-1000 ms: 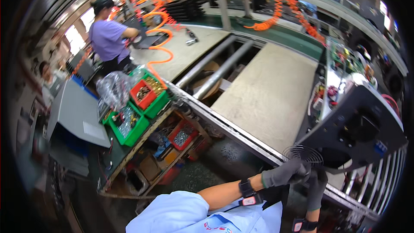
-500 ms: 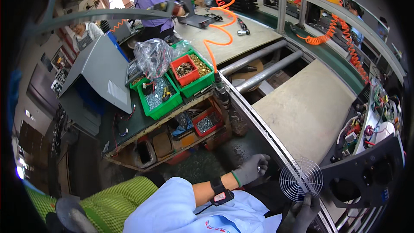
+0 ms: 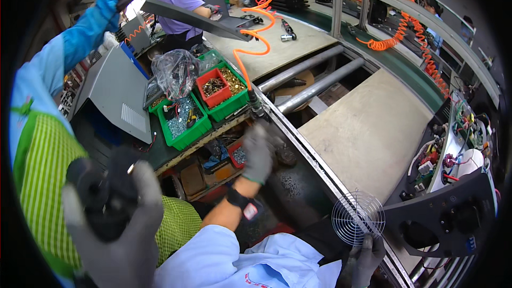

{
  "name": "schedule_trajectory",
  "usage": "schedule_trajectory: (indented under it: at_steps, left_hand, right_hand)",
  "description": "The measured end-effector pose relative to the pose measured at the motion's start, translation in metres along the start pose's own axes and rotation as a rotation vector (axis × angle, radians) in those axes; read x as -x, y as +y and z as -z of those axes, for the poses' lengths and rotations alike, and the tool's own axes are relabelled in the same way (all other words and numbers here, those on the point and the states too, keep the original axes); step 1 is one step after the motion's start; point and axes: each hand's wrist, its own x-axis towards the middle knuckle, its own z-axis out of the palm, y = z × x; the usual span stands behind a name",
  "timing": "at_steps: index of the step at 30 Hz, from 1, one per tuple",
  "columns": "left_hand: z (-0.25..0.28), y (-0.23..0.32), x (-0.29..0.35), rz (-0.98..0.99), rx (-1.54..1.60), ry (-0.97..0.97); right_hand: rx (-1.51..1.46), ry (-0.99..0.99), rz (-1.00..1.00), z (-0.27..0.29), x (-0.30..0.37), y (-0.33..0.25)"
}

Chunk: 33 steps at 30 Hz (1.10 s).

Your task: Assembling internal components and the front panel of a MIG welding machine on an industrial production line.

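Note:
My left hand [image 3: 257, 154], in a grey glove with a black strapped device on the wrist, is raised just below a hanging power screwdriver [image 3: 256, 103]. Motion smears its fingers, so their hold is unclear. At the lower right my gloved right hand [image 3: 368, 258] grips the lower edge of a round wire fan guard [image 3: 358, 217] over the metal rail. Close to the guard stands a black panel [image 3: 445, 216] with round openings, joined to an assembly of circuit boards and wires [image 3: 464, 128].
Green bins of screws [image 3: 184, 134] and a red bin [image 3: 214, 89] stand left of the rail. A co-worker in a green checked apron [image 3: 48, 181] is close on my left. That person's gloved hand [image 3: 114, 240] holds a black object; a raised arm is near a grey panel [image 3: 194, 20].
My left hand has swung up and left toward the hanging screwdriver. My right hand keeps hold of the fan guard. The co-worker's arm and gloved hand have come into view on the left.

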Motion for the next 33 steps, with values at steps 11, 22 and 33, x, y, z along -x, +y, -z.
schedule_trajectory:
  at_steps: [11, 22, 33]
  left_hand:
    - [0.101, -0.015, -0.232, -0.292, -1.461, 0.186]
    - [0.048, -0.005, -0.147, -0.947, -1.033, 0.537]
    - [-0.025, -0.02, 0.1, 0.491, 0.256, -1.181]
  right_hand:
    - [-0.024, 0.04, -0.003, 0.023, 0.011, 0.014]
    - [-0.087, 0.031, -0.007, 0.03, 0.017, 0.019]
    - [-0.187, -0.131, -0.055, 0.001, 0.0, 0.0]
